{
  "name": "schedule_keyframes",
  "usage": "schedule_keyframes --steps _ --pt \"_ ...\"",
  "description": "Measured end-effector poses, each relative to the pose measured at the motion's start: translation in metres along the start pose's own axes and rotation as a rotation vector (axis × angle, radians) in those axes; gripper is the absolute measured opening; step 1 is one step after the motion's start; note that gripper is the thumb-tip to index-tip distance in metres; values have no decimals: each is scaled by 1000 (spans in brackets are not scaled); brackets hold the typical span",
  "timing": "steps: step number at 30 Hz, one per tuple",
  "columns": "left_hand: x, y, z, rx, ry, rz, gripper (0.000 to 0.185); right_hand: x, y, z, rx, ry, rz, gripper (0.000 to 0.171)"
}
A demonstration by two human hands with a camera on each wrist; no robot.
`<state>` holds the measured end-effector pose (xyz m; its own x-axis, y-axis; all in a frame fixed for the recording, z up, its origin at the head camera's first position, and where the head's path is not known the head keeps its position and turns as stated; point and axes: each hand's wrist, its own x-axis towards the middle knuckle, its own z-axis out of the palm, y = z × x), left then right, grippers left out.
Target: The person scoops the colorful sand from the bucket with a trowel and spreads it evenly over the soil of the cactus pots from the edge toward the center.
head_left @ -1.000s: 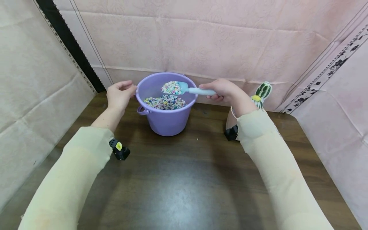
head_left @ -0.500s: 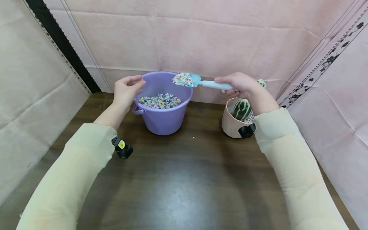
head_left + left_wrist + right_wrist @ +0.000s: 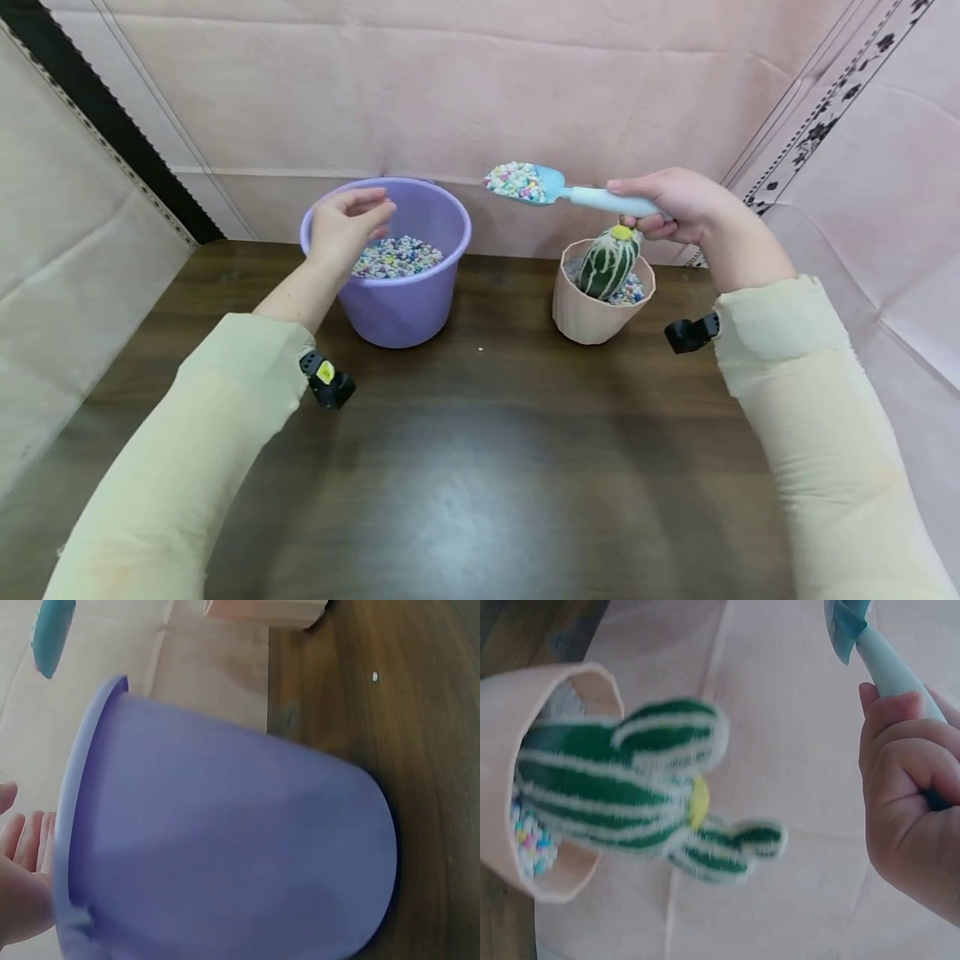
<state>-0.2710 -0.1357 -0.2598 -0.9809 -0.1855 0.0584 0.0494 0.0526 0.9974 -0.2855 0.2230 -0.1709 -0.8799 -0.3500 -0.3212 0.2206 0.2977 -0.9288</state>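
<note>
My right hand grips the pale blue handle of a small garden trowel, held level in the air. Multicoloured pebbles are heaped on its blade. Beneath the hand stands a pinkish ribbed pot holding a green-and-white striped cactus with a yellow flower and coloured pebbles around its base. My left hand, fingers loosely extended and holding nothing, is at the left rim of a purple bucket. Inside that bucket lie more coloured pebbles, partly hidden by the hand.
Dark wooden tabletop spreads under the pot and bucket. One small white pebble lies on it between them. Light cloth walls enclose the back and both sides.
The right hand has carried the loaded trowel from over the bucket rightward and up, to above the pot, which now shows fully. The left hand stays by the bucket as the head view turns right.
</note>
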Motion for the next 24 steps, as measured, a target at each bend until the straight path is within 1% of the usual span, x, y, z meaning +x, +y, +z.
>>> schedule_keyframes --steps 6,8,11,17,22,24 --pt "5 1 22 -45 -39 -5 40 -16 11 -24 2 -9 -28 19" --pt "6 2 30 -62 -54 -8 40 -22 15 -33 20 -10 -31 18" --pt "7 0 43 -63 -84 1 40 -30 22 -47 56 -56 -50 20" --pt "7 -4 68 -110 -142 7 38 -45 38 -77 135 -161 -79 25" --pt "4 -4 88 -122 -184 9 36 -59 53 -96 166 -211 -95 28" --pt "3 -3 95 -115 -199 16 35 -65 59 -101 164 -204 -96 29"
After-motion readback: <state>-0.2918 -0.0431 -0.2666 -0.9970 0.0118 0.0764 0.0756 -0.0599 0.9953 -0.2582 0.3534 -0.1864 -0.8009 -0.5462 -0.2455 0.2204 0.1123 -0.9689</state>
